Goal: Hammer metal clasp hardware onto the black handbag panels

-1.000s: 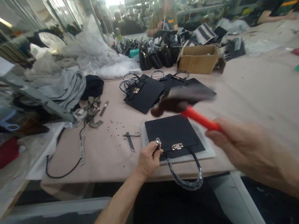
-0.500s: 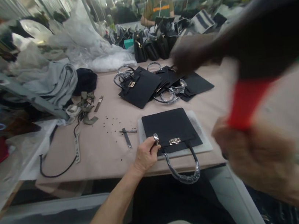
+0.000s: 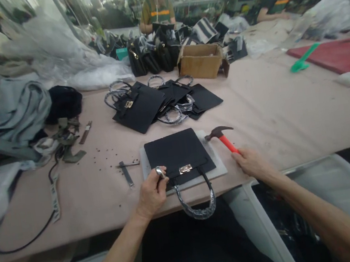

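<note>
My left hand [image 3: 149, 195] pinches a short shiny metal punch [image 3: 160, 172], standing on the left end of the strap on a black handbag panel [image 3: 174, 148]. Its lower tip is hidden by my fingers. The panel lies flat on a white board [image 3: 218, 164]. It carries a gold-coloured clasp [image 3: 185, 169] and a handle [image 3: 198, 213] wrapped in clear plastic that hangs over the table's front edge. To the right of the board, my right hand [image 3: 250, 161] is closed round the red grip of a claw hammer [image 3: 228, 143], whose dark head is low by the board's edge.
Several black handbag panels [image 3: 145, 104] lie piled behind the board. Tweezers [image 3: 127, 164], a flat metal tool [image 3: 126, 176] and tiny dark bits are on the left. Farther back stand a cardboard box [image 3: 201, 62] and black bags [image 3: 137, 58]. Two people sit across the table.
The hammer has come down from close before the camera, at upper right, to beside the board. My left hand still pinches the punch on the panel. The view has turned right.
</note>
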### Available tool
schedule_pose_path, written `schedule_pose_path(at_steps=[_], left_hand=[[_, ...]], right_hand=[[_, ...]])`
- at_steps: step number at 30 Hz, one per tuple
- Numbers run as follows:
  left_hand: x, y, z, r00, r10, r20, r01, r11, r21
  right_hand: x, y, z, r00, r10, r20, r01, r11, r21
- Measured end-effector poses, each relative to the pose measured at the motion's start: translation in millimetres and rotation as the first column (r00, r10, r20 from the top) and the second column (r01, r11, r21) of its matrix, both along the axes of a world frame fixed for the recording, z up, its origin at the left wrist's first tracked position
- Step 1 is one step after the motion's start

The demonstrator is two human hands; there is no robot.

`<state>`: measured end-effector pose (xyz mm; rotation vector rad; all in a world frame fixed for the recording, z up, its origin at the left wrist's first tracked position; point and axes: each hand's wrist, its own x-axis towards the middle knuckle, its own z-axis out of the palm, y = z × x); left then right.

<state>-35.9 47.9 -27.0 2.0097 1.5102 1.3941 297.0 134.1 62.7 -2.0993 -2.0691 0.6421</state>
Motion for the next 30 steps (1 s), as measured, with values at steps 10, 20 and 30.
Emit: schedule_pose_path(at_steps=[10, 20, 30], left_hand=[[-1, -4, 8.4, 0.996, 0.029, -0.083, -0.029, 1.000, 0.003], [2, -16, 3.5, 0.988, 0.148, -0.051, -0.149, 0.988, -0.028], [24, 4, 49.6, 0.711, 0.287, 0.642, -0.092, 0.943, -0.319]], right_hand=[[-72, -18, -25.0, 0.984, -0.007, -0.178, 0.017, 0.999, 0.051], [-68, -5, -27.1, 0.592, -0.254, -0.765, 0.021, 0.954, -0.300], [-88, -32, -39.3, 0.141, -0.498, -0.856, -0.041, 0.861, -0.507]])
